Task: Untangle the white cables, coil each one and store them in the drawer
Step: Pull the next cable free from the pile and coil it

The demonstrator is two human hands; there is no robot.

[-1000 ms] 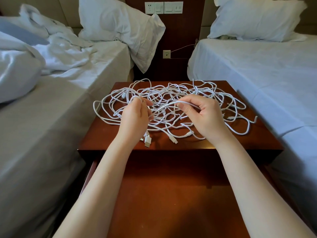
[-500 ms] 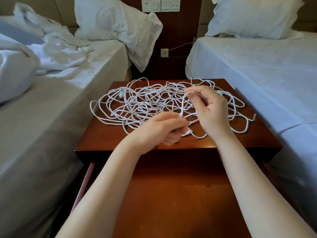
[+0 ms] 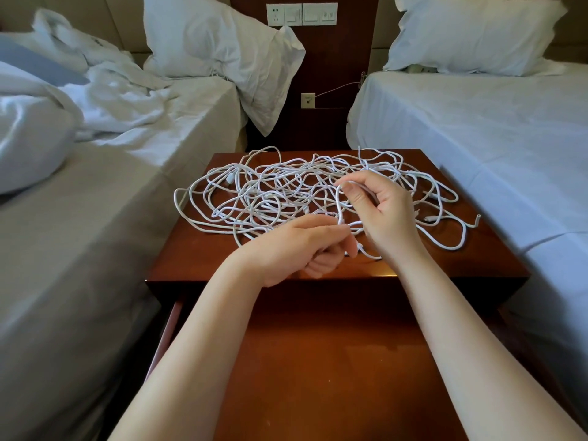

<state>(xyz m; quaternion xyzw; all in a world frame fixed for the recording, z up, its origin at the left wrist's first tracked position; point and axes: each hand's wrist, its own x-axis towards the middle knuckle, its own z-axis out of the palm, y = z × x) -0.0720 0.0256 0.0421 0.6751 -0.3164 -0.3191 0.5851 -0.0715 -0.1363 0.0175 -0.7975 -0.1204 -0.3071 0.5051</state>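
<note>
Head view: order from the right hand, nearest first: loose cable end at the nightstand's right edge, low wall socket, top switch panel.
1. Loose cable end, right of the right hand, on the nightstand.
2. Low wall socket, behind the nightstand.
3. Switch panel, higher on the same wall.

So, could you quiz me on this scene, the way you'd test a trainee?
1. True or false: the cables lie on a bed.
2. Which hand holds a cable? A: left hand only. B: right hand only. C: both.
3. Fill in: the drawer under the nightstand top stands ____.

Key:
1. False: they lie tangled on the nightstand.
2. C: one strand runs between the two hands.
3. Open.
</note>
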